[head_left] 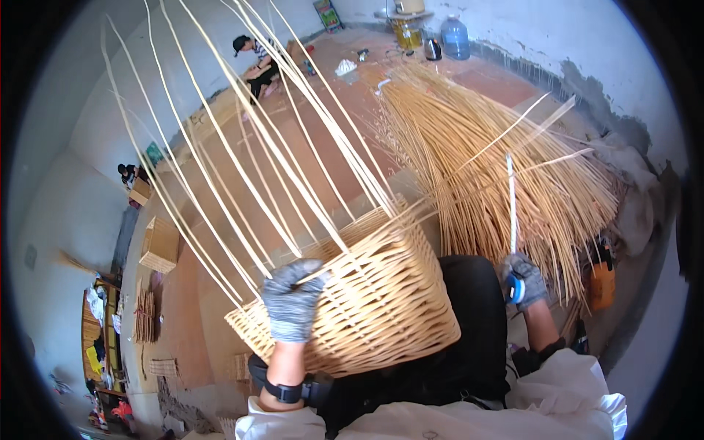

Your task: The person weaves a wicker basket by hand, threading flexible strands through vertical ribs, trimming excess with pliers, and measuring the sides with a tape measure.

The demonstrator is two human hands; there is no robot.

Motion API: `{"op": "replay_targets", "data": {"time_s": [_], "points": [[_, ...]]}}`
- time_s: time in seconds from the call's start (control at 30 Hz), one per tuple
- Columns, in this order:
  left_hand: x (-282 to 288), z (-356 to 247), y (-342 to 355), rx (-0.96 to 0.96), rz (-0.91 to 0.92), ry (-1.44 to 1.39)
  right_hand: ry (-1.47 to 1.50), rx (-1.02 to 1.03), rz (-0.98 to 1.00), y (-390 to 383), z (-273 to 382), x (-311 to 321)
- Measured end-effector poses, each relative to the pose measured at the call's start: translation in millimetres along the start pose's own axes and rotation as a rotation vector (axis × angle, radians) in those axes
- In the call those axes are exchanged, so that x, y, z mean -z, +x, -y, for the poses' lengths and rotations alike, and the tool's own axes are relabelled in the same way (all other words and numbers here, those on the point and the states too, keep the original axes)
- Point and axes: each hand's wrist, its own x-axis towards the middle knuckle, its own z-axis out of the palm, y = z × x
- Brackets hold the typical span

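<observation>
A half-woven wicker basket [374, 301] lies tilted across my lap, with long pale stakes [220, 139] rising from its rim toward the upper left. My left hand [295, 299], in a grey knitted glove, is closed over the basket's upper edge among the stakes. To the right of my knee, my gloved right hand [529, 281] is wrapped round a blue tape measure [516, 289]. Its white blade [512, 198] sticks up in front of the rod pile and is apart from the basket.
A large fanned heap of willow-like rods [506, 169] covers the floor ahead to the right. An orange tool [602, 284] stands beside it. Farther off are a finished-looking box basket [159, 245], a blue water jug [455, 38] and two seated people [260, 64]. A shelf [110, 330] is at left.
</observation>
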Motion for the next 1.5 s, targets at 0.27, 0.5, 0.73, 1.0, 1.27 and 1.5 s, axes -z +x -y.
{"op": "replay_targets", "data": {"time_s": [0.27, 0.5, 0.73, 1.0, 1.27, 1.5], "points": [[53, 92, 31, 0.063, -0.148, -0.548, -0.348, 0.065, 0.237, 4, -5, -150], [64, 105, -42, 0.459, 0.073, -1.143, -0.383, -0.100, 0.221, -86, -57, -117], [62, 94, -108, 0.159, 0.094, -0.526, -0.360, -0.071, 0.221, -104, -70, -118], [48, 102, -110, 0.125, 0.067, -0.603, -0.190, -0.358, -0.022, 6, -18, -39], [48, 110, -111, 0.206, 0.028, -0.292, -0.743, 0.192, -0.013, 98, 11, -49], [44, 102, -91, 0.336, -0.147, -0.346, -1.444, 0.360, 0.603, -43, -44, -307]]}}
